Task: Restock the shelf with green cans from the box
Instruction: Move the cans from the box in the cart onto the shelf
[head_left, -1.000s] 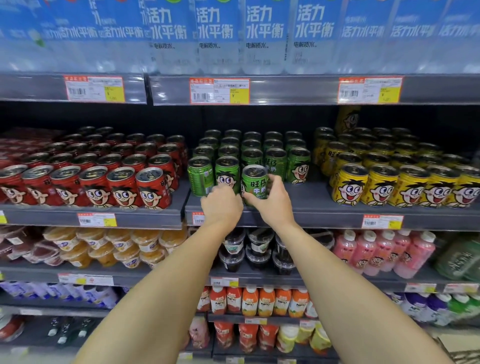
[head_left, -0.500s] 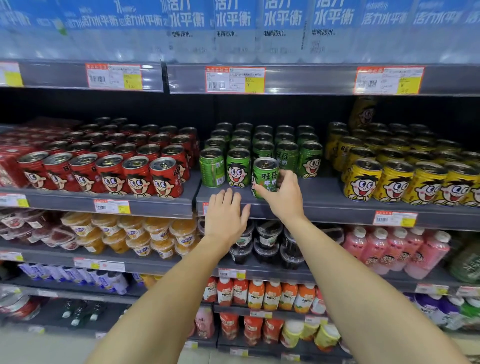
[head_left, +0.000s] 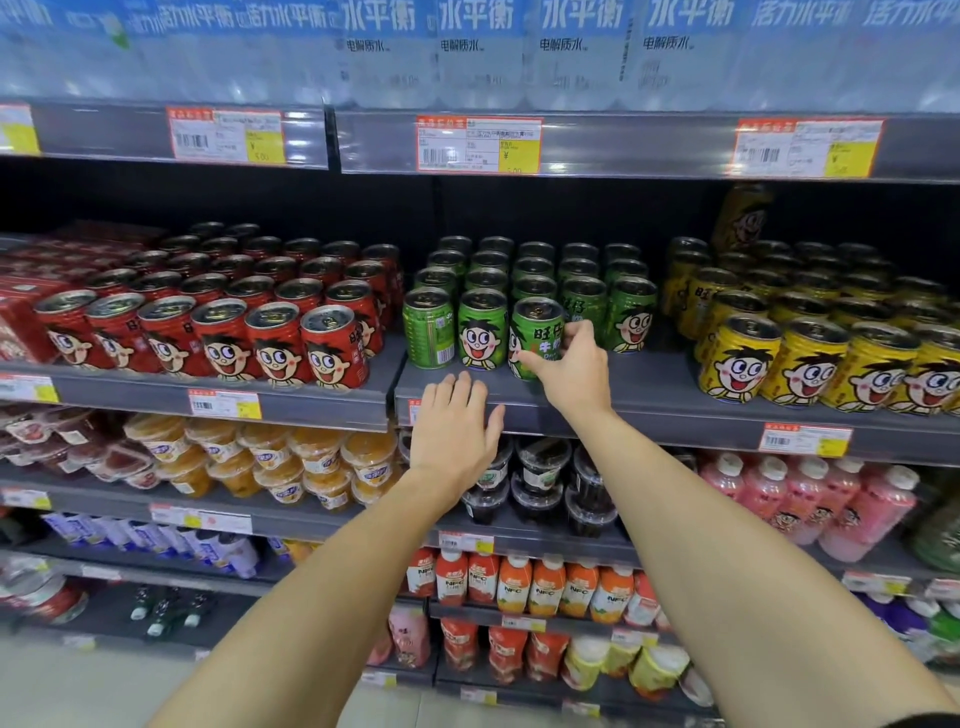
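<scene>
three green cans stand in the front row of the shelf (head_left: 675, 410), and the third one, the green can (head_left: 535, 338), sits slightly ahead of its neighbours with its face turned part way round. it stands near the shelf lip, so a nudge forward from the fingers could tip it off the edge, and a hard twist could knock it into the can beside it (head_left: 482, 330) and upset the neat row. the red cans (head_left: 332, 348) to the left and the yellow cans (head_left: 737, 358) to the right are well apart from it and look safe.

the right hand (head_left: 574, 371) holds the green can, thumb on its front and fingers curled round its right side, a narrow grip that looks suited to turning or seating it. the left hand (head_left: 454, 431) is flat and relaxed, fingers straight and slightly spread, holding nothing, hovering just in front of the shelf edge below the cans; i cannot tell if it touches the edge. the box is not in view.
</scene>
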